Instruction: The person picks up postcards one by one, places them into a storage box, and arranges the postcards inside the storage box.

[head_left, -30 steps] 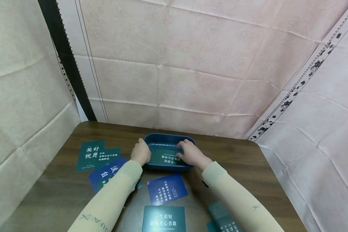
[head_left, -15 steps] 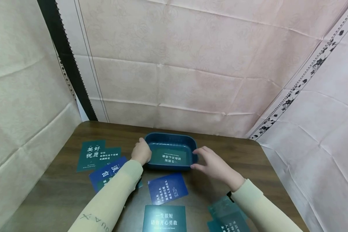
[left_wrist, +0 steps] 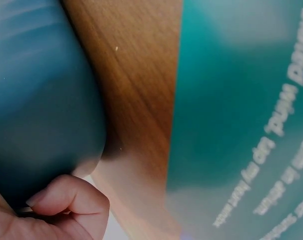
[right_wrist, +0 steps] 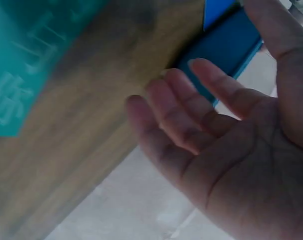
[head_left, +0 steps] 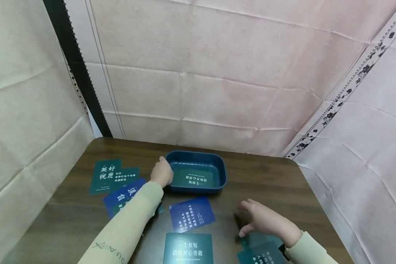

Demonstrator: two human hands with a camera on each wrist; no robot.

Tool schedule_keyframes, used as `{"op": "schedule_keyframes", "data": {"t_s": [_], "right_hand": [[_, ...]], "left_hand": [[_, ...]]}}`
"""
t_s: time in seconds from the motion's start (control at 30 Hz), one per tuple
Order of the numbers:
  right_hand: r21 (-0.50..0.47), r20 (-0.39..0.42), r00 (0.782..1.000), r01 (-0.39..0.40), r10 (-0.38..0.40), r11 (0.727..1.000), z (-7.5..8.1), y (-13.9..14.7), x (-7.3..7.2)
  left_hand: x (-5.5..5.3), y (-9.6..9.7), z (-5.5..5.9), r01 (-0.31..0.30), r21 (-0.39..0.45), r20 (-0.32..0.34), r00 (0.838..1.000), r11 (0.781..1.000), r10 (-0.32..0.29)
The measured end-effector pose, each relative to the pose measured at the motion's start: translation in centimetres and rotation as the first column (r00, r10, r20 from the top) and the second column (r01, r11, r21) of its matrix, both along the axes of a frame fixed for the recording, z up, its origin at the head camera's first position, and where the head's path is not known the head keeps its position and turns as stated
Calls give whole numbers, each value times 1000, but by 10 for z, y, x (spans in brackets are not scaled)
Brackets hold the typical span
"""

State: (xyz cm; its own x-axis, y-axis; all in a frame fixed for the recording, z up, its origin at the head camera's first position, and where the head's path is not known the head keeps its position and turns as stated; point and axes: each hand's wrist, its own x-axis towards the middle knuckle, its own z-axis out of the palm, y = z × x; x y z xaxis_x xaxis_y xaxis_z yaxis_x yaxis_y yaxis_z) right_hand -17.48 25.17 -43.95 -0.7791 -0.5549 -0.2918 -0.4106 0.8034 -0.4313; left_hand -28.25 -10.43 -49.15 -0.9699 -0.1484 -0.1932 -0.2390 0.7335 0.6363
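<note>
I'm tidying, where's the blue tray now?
In the head view, the blue tray sits centrally near the back of the table, beyond a blue card, its left end held by the left hand.

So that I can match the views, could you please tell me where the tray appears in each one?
Head: the tray is just below centre, the left hand at its left end.
Left wrist: the tray is at upper left, above the hand.
Right wrist: the tray is at upper right, partly behind the right hand.
Shared landmark: the wooden table.
</note>
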Motion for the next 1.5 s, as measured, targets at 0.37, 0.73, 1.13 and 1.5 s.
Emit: {"op": "schedule_keyframes", "data": {"t_s": [0.37,0.73,1.13,1.5], "right_hand": [[142,110,994,3,-19,990,-20,9,15],[257,105,993,28,-57,966,-30,14,15],[166,-30,1000,7,-2,986,-40,23,16],[110,-35,997,67,-63,992,-43,25,12]], "left_hand": [[-1,-1,0,6,-4,3,1000,1000,-6],[-2,0,-1,-8,5,14,1000,1000,8],[-2,0,-2,-12,1,10,1000,1000,12],[0,1,-1,-20,24,1,1000,1000,20]]}}
